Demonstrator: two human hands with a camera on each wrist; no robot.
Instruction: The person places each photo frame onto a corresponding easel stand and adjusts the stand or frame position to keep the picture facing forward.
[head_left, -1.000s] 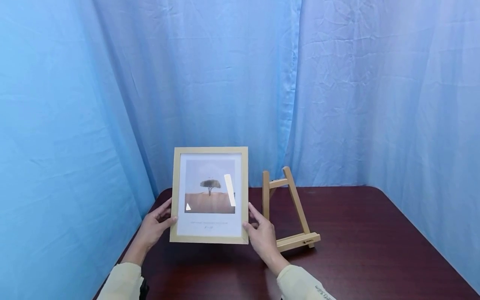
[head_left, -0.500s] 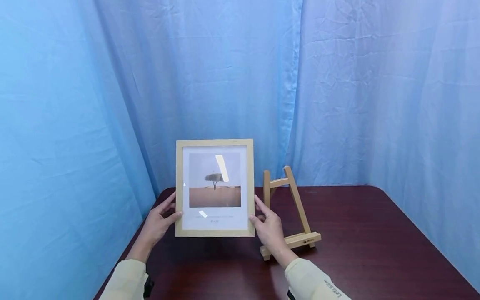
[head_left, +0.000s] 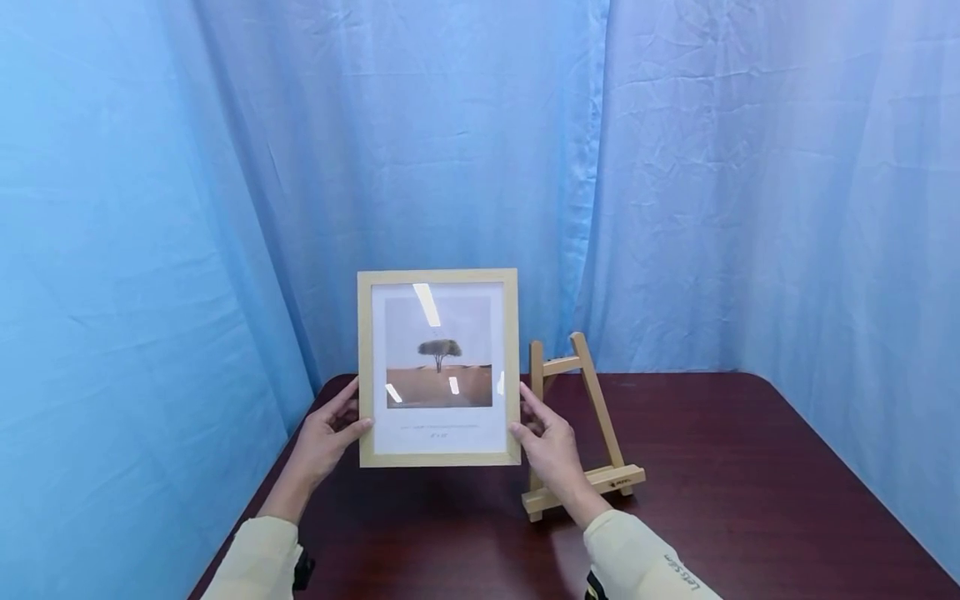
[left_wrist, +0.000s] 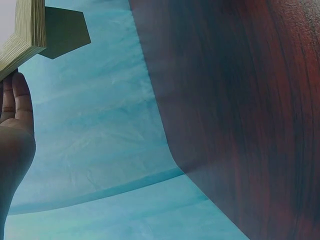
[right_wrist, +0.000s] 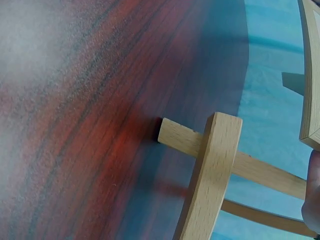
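Observation:
Both my hands hold a picture frame (head_left: 438, 367) with a pale wood border above the table, its print of a lone tree facing me. My left hand (head_left: 321, 442) grips the lower left edge, thumb on the front. At the lower right edge, my right hand (head_left: 555, 446) pinches the border, thumb in front. The fingers behind the frame are partly hidden. A dark flap (left_wrist: 67, 32) sticks out behind the frame in the left wrist view. To the right stands a small wooden easel (head_left: 597, 400), partly behind my right hand and forearm.
The dark red-brown table (head_left: 735, 483) has rounded far corners. Blue curtains (head_left: 450, 150) hang around its back and sides. The easel's front ledge (right_wrist: 210, 175) appears close up in the right wrist view.
My hands have raised the picture frame and shifted it a little to the right, nearer the easel. Light reflections on its glass have moved. The easel stands where it was.

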